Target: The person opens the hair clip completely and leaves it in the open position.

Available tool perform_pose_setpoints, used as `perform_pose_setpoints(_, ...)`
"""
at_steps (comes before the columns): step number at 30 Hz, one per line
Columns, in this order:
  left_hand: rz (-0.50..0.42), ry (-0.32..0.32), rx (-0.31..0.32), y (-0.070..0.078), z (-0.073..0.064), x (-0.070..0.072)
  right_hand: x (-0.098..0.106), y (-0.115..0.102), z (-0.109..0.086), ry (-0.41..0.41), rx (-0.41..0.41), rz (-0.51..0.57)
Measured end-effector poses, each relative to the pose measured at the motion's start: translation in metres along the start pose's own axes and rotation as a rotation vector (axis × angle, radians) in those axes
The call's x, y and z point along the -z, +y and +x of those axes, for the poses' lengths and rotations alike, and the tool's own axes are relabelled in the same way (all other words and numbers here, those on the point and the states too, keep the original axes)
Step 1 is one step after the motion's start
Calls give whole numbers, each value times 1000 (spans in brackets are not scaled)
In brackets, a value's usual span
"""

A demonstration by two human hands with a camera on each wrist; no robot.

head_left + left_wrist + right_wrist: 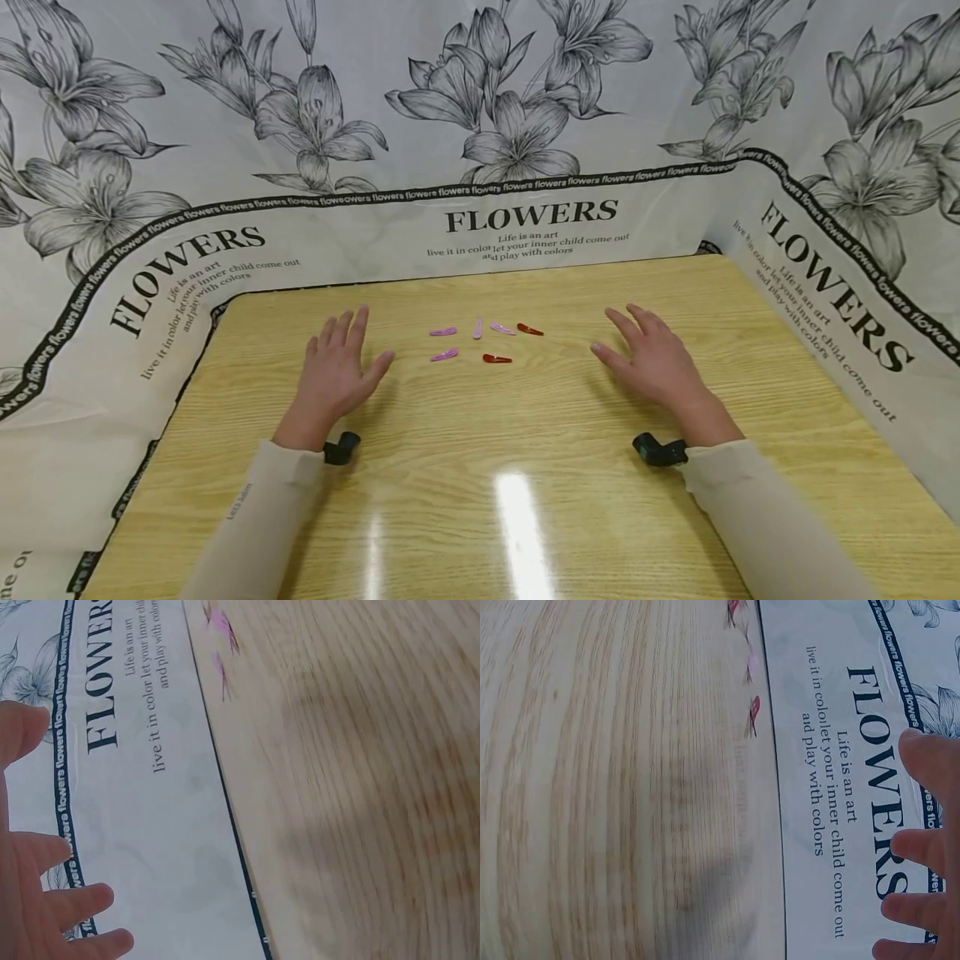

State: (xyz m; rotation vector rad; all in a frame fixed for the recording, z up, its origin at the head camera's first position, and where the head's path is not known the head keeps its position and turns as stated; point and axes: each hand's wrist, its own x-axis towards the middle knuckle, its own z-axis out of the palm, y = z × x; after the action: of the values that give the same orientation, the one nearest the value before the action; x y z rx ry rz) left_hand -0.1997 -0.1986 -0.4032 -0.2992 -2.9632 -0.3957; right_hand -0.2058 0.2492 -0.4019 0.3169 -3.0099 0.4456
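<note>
"So, where are the clips (477,328)?"

"On the worktop (450,433), between the two hands and toward the far edge. Six of them, in two rough rows."

"Which lie in the row closer to that far edge?"

"From the left: a purple clip (442,332), a pale pink clip (477,331) pointing at the far edge, a pink clip (503,329) set aslant, and a red clip (530,330) just beside it."

"And the other row?"

"A second purple clip (444,355) on the side of the left edge, with a second red clip (497,359) to its right."

"What about the left hand (337,367)?"

"Over the worktop, between its left edge and the clips. Fingers apart, thumb out toward the second purple clip."

"The right hand (658,357)?"

"Also over the worktop, on the right-edge side, fingers apart, thumb toward the red clip and well apart from it."

"Anything around them?"

"A flower-printed cloth (360,242) stands along the far, left and right edges. Each wrist has a pale sleeve (262,500) and a black device (342,448)."
</note>
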Motion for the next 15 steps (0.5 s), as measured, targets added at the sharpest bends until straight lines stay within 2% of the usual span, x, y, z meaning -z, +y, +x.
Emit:
perform_pose_setpoints(6,-34,35,-36,7,1,-1,-2,-10,2,14,15,33)
perform_pose_setpoints(15,-54,25,-56,17,4,-4,-10,-18,7,15,15,82)
